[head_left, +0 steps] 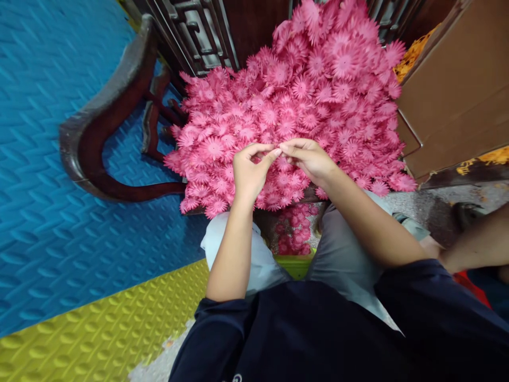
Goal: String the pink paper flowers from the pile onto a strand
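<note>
Left hand (247,172) and right hand (308,158) raised together over the near edge of a big heap of pink flowers (302,106), fingertips meeting. Left grip pinched shut, thumb against forefinger; right grip likewise pinched. Something tiny held between the two pinches, too small to identify, just above the heap. Heap piled high on a dark wooden bench (254,207), spilling to its near edge and hiding most of the top. More pink flowers (293,231) lower down between the knees, lying in a green bin (296,263) with only its rim visible. Cardboard box (457,90) at the right edge of the heap, yellow pieces (413,53) showing behind it. Blue mat (47,132) and yellow mat (99,329) on the floor at left.
</note>
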{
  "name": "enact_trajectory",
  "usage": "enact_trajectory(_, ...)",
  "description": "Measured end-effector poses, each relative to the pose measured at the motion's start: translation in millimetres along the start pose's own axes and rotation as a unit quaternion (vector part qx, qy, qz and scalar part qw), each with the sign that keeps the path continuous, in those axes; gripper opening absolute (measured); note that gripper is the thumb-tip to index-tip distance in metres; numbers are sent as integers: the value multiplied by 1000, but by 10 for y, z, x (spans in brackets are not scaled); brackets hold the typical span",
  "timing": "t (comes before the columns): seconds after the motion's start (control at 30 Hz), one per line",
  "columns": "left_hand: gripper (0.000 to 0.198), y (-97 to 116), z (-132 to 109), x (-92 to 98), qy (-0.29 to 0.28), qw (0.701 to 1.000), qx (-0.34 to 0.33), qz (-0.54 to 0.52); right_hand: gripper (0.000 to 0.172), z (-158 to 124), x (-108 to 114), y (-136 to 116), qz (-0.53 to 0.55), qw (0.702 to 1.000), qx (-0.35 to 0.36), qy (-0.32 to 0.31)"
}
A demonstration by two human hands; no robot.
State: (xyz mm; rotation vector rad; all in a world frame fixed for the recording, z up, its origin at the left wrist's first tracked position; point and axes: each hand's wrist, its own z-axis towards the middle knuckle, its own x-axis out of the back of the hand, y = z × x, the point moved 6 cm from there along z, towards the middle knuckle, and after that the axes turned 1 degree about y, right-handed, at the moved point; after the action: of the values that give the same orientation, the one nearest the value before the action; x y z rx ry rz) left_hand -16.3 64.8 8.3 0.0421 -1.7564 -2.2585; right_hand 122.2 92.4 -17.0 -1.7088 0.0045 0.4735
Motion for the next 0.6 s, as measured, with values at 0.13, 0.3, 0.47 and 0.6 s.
enact_trajectory(0.13, 11, 14, -3, 24, 10, 1000, -8, 6, 37, -4, -23, 6, 10, 1000, -19, 10)
enact_trajectory(0.3, 10, 32, -6, 18, 0, 1000, -10, -1, 41, 12, -36, -5, 14, 1000, -21, 9)
enact_trajectory(0.47, 9, -1, -4, 4, 9, 998, 26, -48, 43, 35, -15, 11, 18, 1000, -16, 16)
enact_trajectory(0.6, 7, -43, 3, -30, -26, 996, 45, -73, 42, 35, 7, 17, 30, 999, -20, 28)
